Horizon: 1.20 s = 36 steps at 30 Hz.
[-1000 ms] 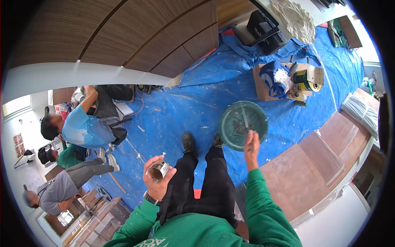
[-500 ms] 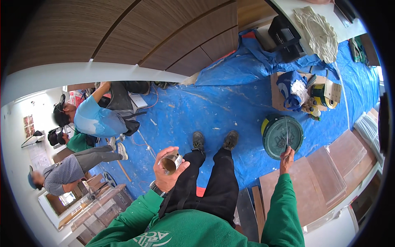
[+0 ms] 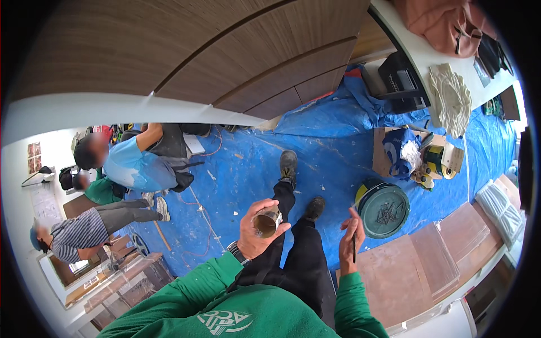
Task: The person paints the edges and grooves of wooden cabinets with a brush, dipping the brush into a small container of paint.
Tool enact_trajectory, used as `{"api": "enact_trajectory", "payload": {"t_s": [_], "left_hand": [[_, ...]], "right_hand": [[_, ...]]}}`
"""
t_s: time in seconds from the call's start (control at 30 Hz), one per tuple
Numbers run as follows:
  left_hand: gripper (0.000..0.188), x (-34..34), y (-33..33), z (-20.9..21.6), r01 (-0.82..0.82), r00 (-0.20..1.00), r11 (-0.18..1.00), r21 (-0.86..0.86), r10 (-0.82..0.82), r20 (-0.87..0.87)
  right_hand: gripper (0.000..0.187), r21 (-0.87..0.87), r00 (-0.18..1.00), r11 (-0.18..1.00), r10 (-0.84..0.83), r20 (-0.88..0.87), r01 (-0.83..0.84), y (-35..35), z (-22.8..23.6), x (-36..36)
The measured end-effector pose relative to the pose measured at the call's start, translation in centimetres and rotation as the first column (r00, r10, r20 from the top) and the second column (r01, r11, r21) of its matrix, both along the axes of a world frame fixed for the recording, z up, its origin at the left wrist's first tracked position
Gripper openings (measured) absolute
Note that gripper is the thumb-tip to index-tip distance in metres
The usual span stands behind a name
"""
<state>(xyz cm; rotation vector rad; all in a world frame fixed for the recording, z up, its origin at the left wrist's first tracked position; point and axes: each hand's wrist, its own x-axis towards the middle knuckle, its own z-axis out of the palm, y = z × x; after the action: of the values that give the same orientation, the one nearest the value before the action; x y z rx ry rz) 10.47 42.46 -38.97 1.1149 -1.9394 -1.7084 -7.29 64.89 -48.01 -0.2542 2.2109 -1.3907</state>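
Above tarp (image 3: pixel 248 163), L grip (image 3: pixel 252 238) around cup (image 3: pixel 267 222), mouth up, R grip (image 3: pixel 350 234) pinching thin tool (image 3: pixel 354 251), axis approx. fore-aft

I can make out white letters and an emblem on the green sweatshirt (image 3: pixel 265 315), pale lettering on the black toolbox (image 3: pixel 397 81), a white logo on the blue bag (image 3: pixel 398 147) by the cardboard's (image 3: pixel 380 160) left edge.

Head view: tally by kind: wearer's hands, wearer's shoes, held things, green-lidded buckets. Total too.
Hands, left hand and right hand: 2
Shoes: 2
Container in left hand: 1
Thin tool in right hand: 1
Green-lidded bucket: 1
Total: 7
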Motion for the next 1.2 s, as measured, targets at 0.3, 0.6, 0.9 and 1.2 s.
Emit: {"api": "enact_trajectory", "payload": {"t_s": [0.3, 0.6, 0.9, 1.2], "left_hand": [[0.071, -4.7, -10.9, -1.5, 0.180, 0.981, 0.924, -0.337, -0.193, -0.005], [0.071, -6.0, -12.6, -7.6, 0.028, 1.000, 0.998, -0.064, -0.028, -0.001], [0.068, -16.3, -12.7, -22.5, 0.135, 0.961, 0.957, -0.255, -0.189, -0.201], [0.067, -23.3, -15.2, -31.8, -0.015, 0.882, 0.941, -0.339, -0.148, -0.448]], "right_hand": [[0.016, -0.240, 0.976, 0.948, -0.192, 0.102, 0.211, -11.5, 3.1, -0.1], [0.016, -0.324, 0.995, 0.941, -0.088, 0.051, 0.100, -13.8, 0.5, -1.3], [0.014, -0.354, 0.979, 0.926, -0.177, -0.098, 0.132, -9.8, -13.6, -8.2], [0.011, -0.726, 0.895, 0.646, -0.146, -0.421, -0.236, -18.9, -21.3, -16.0]]}}
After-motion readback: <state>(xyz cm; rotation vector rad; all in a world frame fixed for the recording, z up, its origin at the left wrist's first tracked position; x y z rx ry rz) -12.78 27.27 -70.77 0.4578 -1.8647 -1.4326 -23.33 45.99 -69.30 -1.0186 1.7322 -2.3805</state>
